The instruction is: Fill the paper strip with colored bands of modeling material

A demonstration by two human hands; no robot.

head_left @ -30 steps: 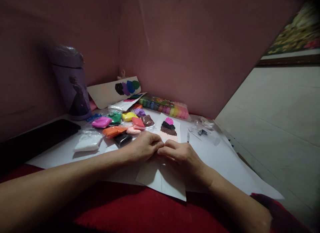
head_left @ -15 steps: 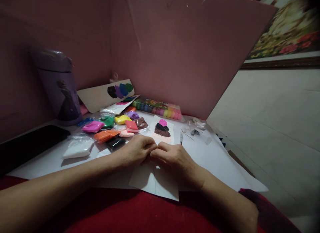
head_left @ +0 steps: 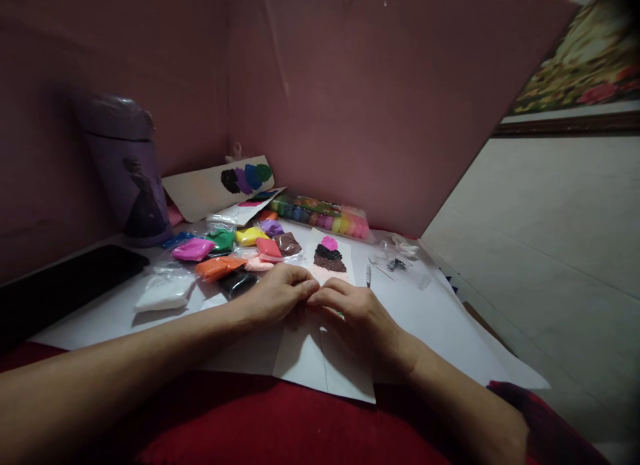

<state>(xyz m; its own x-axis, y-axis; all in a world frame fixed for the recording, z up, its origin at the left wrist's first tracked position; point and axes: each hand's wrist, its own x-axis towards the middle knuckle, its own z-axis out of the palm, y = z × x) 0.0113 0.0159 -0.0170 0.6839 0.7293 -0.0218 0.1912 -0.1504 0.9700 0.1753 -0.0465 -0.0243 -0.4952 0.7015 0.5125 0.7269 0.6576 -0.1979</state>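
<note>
My left hand (head_left: 283, 293) and my right hand (head_left: 361, 313) meet over a white paper strip (head_left: 327, 368), fingertips pinched together and touching. Whatever they hold is hidden behind the fingers; only a tiny green speck shows under the right hand. On the strip's far part lie stacked patches of colour: a bright pink patch (head_left: 329, 242), a black patch (head_left: 328, 253), a brown patch (head_left: 330, 263) and a pale peach one partly covered by my fingers. Just beyond the right hand lies a silver pen-like tool (head_left: 369, 276).
Several clear bags of coloured clay, including an orange one (head_left: 220, 268) and a white one (head_left: 165, 293), lie to the left. A purple tumbler (head_left: 131, 178), a dark flat object (head_left: 75, 288), a colour-patched card (head_left: 200, 192), a pack of coloured balls (head_left: 320, 215) and a plastic bag (head_left: 405, 268) surround the work.
The whole view has shifted slightly, so things appear further right. My fingers stay pinched together, with the right-hand fingers slightly more raised and a green speck now showing beneath them.
</note>
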